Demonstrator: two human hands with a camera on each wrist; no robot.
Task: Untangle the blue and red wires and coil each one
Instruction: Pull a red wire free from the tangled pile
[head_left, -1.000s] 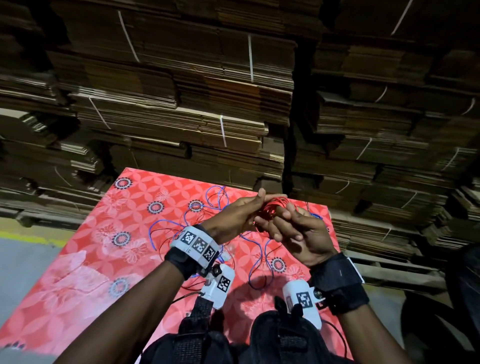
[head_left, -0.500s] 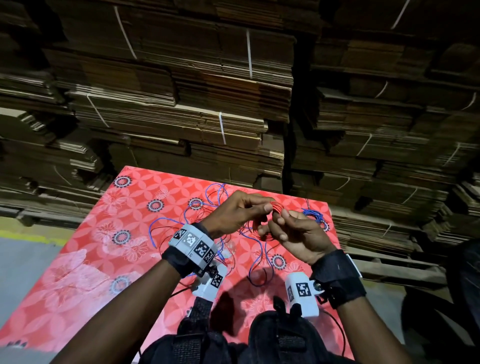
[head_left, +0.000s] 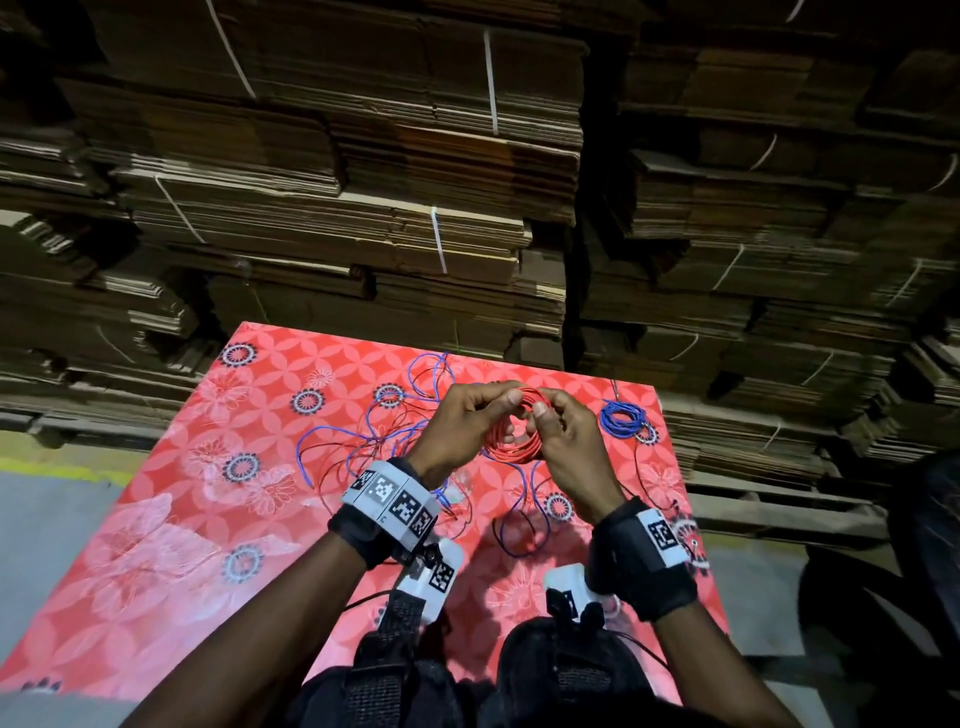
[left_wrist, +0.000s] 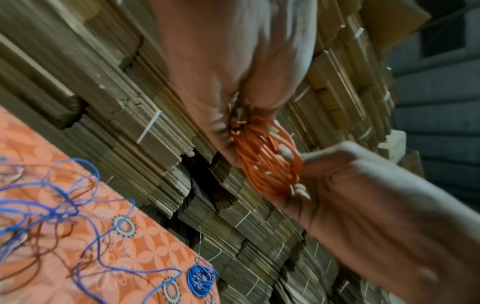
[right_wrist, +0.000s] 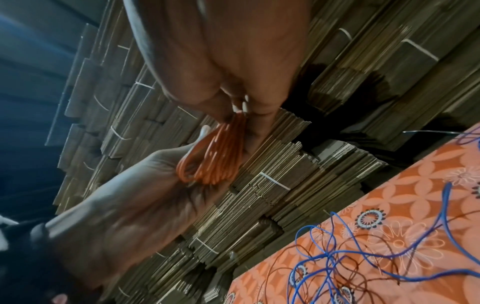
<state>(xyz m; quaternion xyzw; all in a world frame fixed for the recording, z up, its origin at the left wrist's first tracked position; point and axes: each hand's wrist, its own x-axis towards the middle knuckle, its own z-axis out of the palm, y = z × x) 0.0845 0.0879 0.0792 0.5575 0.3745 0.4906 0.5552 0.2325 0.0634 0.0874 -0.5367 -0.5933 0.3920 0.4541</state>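
Observation:
A red wire coil (head_left: 511, 439) (left_wrist: 267, 158) (right_wrist: 215, 152) hangs in the air between both hands above the red patterned cloth (head_left: 171, 519). My left hand (head_left: 467, 421) pinches the coil's top left with thumb and fingers. On the coil's right side my right hand (head_left: 563, 441) grips it with curled fingers. A small blue wire coil (head_left: 622, 420) (left_wrist: 201, 280) lies on the cloth to the right. Loose blue wire (head_left: 363, 441) (right_wrist: 363, 253) and thin dark red strands lie tangled on the cloth under and left of the hands.
Tall stacks of flattened, strapped cardboard (head_left: 363, 182) stand right behind the cloth's far edge. Grey floor with a yellow line (head_left: 47, 467) lies to the left. A dark bag (head_left: 519, 675) sits at my body below the wrists.
The hands have drawn slightly apart, and the red wire between them now shows as a wider open ring instead of a small bunch.

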